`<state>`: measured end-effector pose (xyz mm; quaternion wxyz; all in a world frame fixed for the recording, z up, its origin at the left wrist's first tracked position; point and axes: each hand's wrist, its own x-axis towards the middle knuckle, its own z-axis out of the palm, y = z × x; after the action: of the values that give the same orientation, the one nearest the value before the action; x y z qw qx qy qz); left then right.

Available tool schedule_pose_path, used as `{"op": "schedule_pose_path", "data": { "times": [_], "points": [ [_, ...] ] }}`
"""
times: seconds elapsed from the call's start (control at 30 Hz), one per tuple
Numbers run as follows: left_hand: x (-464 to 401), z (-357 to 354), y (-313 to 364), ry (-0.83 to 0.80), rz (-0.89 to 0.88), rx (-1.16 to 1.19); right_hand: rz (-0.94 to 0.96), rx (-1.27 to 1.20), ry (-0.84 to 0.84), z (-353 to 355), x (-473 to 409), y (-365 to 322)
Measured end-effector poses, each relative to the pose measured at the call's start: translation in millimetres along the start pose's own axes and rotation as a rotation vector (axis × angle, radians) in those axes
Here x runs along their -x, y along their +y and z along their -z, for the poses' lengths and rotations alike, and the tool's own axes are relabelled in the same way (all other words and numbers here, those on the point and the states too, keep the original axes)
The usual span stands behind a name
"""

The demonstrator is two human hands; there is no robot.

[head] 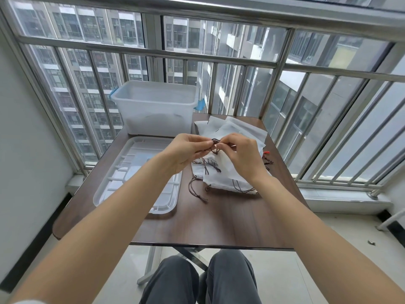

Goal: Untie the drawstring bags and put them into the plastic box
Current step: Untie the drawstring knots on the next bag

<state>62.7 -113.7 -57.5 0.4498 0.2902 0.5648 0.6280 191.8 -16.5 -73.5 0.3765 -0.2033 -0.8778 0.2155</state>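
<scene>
Above the table, my left hand (186, 151) and my right hand (242, 153) both pinch the dark brown knotted drawstring (215, 141) of a white drawstring bag (221, 163), which hangs below my fingers. Under it lies a pile of white drawstring bags (221, 183) with brown cords trailing onto the table. More flat white bags (236, 128) are stacked further back. The clear plastic box (155, 106) with blue latches stands open at the table's far left; some white material shows dimly through its wall.
The box's clear lid (122, 183) lies upside down on the left half of the dark wooden table (219, 220). A metal balcony railing (219, 60) runs behind and to the right. My knees (203, 279) are under the near edge.
</scene>
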Motion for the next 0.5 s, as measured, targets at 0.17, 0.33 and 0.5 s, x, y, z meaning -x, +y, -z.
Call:
{"op": "schedule_pose_path", "data": {
  "times": [0.17, 0.33, 0.5],
  "points": [
    [-1, 2, -1, 0.091, -0.105, -0.153, -0.030, 0.032, -0.051, 4, -1, -4],
    [0, 7, -4, 0.189, -0.139, -0.274, -0.076, 0.116, -0.067, 12, -1, -1],
    [-3, 22, -8, 0.320, -0.200, -0.380, -0.105, 0.252, -0.059, 23, 0, 9]
  ]
}}
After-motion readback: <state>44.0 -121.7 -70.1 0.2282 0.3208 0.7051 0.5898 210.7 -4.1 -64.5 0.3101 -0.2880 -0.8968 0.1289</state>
